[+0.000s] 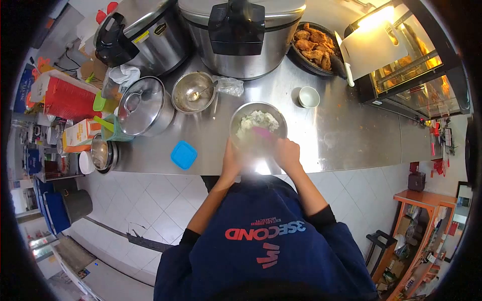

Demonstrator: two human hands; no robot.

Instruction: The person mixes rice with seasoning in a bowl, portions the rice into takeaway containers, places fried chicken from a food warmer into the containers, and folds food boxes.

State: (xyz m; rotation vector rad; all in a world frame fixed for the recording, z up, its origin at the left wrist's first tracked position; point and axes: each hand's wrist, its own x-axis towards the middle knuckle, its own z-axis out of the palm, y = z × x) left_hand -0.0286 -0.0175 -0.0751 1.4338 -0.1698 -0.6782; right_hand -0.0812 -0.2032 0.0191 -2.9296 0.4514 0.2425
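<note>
A round metal bowl [233,122] holding white rice [258,120] with small green flecks stands near the counter's front edge. My left hand [231,161] grips the bowl at its near left side, fingers partly lost in a blurred patch. On the near right side, my right hand [287,153] is closed around the handle end of a pink rice paddle [263,132], whose blade lies in the rice. The blur hides the bowl's front and most of the paddle's handle.
A blue lid [184,154] lies left of my hands. Behind are a metal bowl with a ladle [194,94], a small white cup [309,97], a lidded pot [143,106], large cookers [241,62], a pan of fried chicken [315,46] and a knife [348,72].
</note>
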